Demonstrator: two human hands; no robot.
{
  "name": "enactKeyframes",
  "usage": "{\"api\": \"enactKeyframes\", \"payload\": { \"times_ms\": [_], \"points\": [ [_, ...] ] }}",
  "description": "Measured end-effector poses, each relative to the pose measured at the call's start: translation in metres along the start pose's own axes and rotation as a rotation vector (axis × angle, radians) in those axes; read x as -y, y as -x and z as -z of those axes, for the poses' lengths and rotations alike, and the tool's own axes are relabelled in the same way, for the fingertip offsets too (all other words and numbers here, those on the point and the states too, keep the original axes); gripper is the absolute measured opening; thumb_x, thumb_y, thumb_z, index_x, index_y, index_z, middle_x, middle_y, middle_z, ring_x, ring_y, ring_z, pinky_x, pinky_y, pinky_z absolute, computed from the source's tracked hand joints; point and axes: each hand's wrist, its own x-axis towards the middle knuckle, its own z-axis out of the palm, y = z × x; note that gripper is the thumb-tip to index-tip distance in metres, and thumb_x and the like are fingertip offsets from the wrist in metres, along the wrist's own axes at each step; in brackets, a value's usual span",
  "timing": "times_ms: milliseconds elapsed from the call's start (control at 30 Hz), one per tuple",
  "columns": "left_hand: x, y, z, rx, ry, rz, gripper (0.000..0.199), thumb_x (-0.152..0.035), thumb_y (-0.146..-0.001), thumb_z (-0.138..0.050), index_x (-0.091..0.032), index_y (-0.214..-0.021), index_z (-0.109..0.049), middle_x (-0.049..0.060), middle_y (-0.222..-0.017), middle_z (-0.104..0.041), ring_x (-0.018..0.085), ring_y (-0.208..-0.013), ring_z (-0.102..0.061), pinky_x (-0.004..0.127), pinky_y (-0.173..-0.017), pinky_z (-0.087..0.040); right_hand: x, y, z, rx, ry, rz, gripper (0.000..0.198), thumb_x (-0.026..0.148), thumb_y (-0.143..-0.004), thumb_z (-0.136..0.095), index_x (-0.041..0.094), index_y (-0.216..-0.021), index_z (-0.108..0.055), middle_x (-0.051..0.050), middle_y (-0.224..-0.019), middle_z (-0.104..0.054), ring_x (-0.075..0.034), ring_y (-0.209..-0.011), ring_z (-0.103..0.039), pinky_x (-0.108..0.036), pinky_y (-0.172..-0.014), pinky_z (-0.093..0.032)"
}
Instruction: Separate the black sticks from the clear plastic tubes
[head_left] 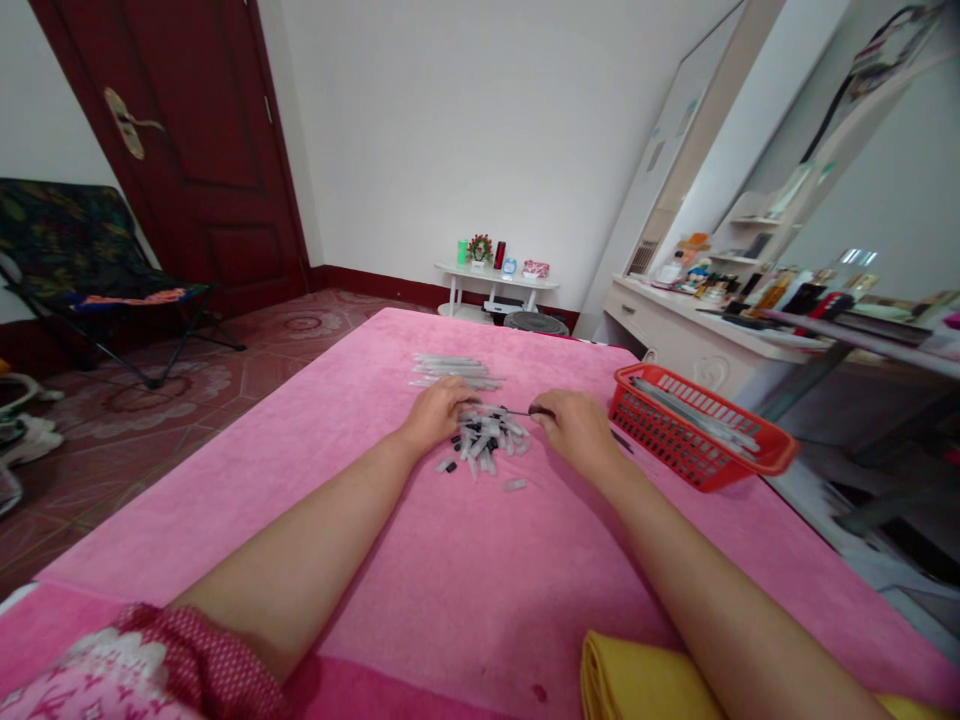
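Note:
My right hand [579,428] is closed on a thin dark rod [516,411], perhaps a pen refill, that points left toward my left hand. Above the edge of a pile of small clear and black pieces [487,440], which look like pen caps, my left hand [439,412] has its fingers pinched together; what they hold is hidden. Behind that hand, several clear pen barrels [450,368] lie side by side. One loose clear piece [515,485] rests in front of the pile. A slim dark pen-like thing [622,441] lies right of my right hand.
An orange-red plastic basket [697,450] holding long clear barrels [697,415] stands on the right of the pink cloth-covered table [450,560]. Folded yellow cloth [645,680] lies at the near edge under my right forearm. A dresser [697,320] is beyond the basket.

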Motion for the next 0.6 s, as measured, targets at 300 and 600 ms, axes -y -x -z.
{"api": "enactKeyframes", "payload": {
  "times_ms": [300,600],
  "points": [
    [0.017,-0.002,-0.009,-0.246,0.178,0.290,0.024,-0.006,-0.073,-0.056,-0.016,-0.089,-0.071,0.006,-0.088,-0.070,0.018,-0.083,-0.062,0.031,-0.077,-0.049,0.043,0.004,0.007,-0.290,-0.233,0.123,0.014,0.023,-0.085,-0.056,0.018,-0.090,-0.068,-0.007,-0.092,-0.067,-0.020,-0.090,-0.058,-0.030,-0.079,-0.039],
    [0.026,-0.003,-0.011,-0.329,0.291,0.386,0.024,-0.007,-0.072,-0.058,-0.015,-0.090,-0.071,0.007,-0.090,-0.071,0.019,-0.084,-0.063,0.033,-0.079,-0.051,0.106,0.011,-0.015,0.121,-0.027,0.098,0.020,0.037,-0.077,-0.068,0.019,-0.085,-0.068,-0.007,-0.090,-0.069,-0.022,-0.081,-0.062,-0.030,-0.065,-0.038]
  ]
}}
